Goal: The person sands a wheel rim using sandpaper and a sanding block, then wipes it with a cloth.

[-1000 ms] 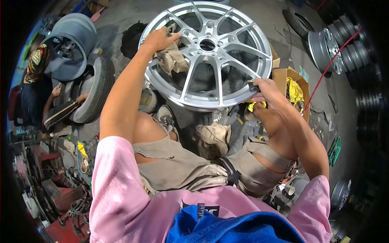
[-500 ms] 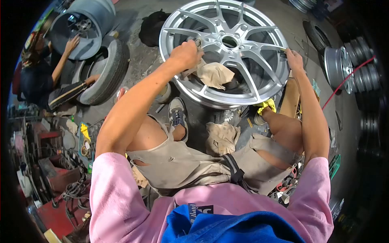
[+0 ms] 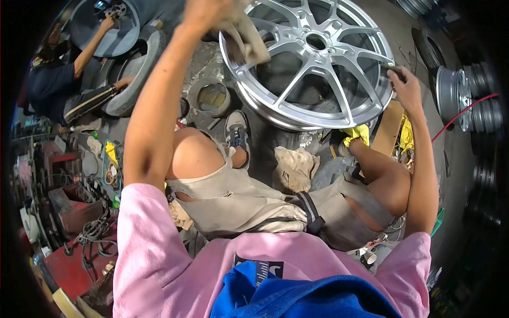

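A silver alloy wheel rim (image 3: 313, 69) with split spokes lies face up in front of me, raised off the floor. My left hand (image 3: 209, 11) is closed on a beige cloth (image 3: 246, 40), which hangs over the rim's upper left edge and is blurred by motion. The top of the frame cuts off part of that hand. Beside the rim's right edge, my right hand (image 3: 407, 91) pinches a small dark flat piece (image 3: 391, 68) whose kind I cannot make out.
Left of the rim stands a bucket of murky liquid (image 3: 209, 97). A crumpled cloth (image 3: 296, 169) lies between my legs. At upper left a person (image 3: 58, 87) works beside a tire (image 3: 140, 71). More rims (image 3: 450, 95) and a red hose (image 3: 466, 108) are at right.
My left hand has lifted the cloth up and left, away from the spokes. My right hand has shifted slightly outward at the rim's edge. The view has moved a little, uncovering the bucket.
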{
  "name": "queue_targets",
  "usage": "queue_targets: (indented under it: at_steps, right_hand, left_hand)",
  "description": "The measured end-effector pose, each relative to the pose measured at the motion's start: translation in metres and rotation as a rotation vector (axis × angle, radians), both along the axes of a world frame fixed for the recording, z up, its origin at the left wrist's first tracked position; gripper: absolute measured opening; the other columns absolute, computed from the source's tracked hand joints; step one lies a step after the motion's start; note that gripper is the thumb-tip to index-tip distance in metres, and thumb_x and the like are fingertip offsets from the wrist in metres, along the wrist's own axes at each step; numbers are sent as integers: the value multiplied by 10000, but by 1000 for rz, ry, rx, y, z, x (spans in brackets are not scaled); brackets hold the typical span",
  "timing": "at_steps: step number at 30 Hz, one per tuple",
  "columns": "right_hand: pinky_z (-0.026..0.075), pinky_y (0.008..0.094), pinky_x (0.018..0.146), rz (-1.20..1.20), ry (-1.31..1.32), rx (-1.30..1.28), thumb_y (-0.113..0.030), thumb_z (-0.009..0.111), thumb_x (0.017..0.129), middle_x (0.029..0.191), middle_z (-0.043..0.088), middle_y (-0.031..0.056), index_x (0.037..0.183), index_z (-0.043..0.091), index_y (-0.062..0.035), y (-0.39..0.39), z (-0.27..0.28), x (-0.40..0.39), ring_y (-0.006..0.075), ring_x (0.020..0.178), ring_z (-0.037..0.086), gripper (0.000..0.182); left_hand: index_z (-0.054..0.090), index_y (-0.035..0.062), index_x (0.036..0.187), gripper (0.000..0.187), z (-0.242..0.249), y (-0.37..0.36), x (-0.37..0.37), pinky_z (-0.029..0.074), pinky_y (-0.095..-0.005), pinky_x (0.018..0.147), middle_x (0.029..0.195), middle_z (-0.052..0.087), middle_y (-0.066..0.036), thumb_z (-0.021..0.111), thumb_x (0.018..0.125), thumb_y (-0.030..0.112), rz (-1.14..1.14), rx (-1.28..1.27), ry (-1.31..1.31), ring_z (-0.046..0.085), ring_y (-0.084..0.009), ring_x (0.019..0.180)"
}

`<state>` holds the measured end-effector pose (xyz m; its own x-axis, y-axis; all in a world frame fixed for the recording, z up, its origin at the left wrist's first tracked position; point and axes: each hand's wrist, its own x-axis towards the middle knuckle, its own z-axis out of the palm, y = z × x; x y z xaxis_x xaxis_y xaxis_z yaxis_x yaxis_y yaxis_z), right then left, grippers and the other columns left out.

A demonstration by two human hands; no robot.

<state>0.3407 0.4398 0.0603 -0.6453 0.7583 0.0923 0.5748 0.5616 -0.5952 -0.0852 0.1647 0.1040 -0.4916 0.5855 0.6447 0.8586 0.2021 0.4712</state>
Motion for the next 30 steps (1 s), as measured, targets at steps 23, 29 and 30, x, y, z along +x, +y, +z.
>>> queue_targets:
  at_steps: [23,29,30]
  right_hand:
    - [467,389,881,868,112,641,-141,757,778,1317,627,38,1248,700,-34,-250,-41,-134,240,1093,589,485]
    - [443,395,951,856,106,731,-185,705,841,1323,625,21,1237,706,-46,-253,-38,-176,251,1182,558,419]
    - [445,401,952,856,96,756,-187,707,841,1326,624,19,1236,707,-49,-253,-38,-177,254,1190,559,418]
  left_hand:
    - [732,5,1113,601,-103,6,-108,551,-524,915,1124,721,-297,712,864,552,419,-301,-396,692,-432,1090]
    - [739,-90,1055,861,-127,38,-108,566,-467,916,1131,716,-314,726,785,728,169,-499,-419,697,-423,1120]
    - [731,-95,1078,865,-126,38,-101,566,-460,921,1144,709,-322,724,792,721,157,-492,-442,694,-423,1129]
